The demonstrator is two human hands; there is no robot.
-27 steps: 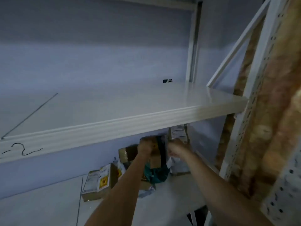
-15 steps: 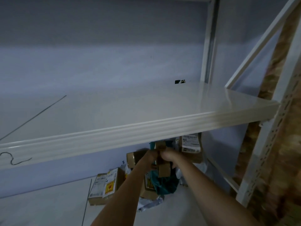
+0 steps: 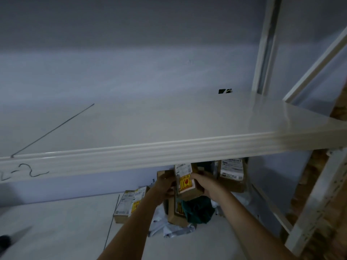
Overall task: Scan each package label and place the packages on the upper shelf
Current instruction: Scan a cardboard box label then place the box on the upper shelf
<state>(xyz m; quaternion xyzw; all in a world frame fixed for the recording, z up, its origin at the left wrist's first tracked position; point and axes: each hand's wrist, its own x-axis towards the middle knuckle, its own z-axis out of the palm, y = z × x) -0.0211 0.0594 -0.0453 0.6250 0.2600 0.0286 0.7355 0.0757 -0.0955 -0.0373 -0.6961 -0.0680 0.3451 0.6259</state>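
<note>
left hand (image 3: 165, 186) + right hand (image 3: 206, 184): both grip small box (image 3: 185, 182) | just below upper shelf (image 3: 169, 152) front edge

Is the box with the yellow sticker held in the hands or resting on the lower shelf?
Held. Both the left hand and right hand grip the box, raised above the pile, under the upper shelf.

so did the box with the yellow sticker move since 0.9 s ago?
Yes. The box with the yellow sticker, held by the left hand and right hand, has come up toward the upper shelf's front edge, label now facing the camera.
</note>
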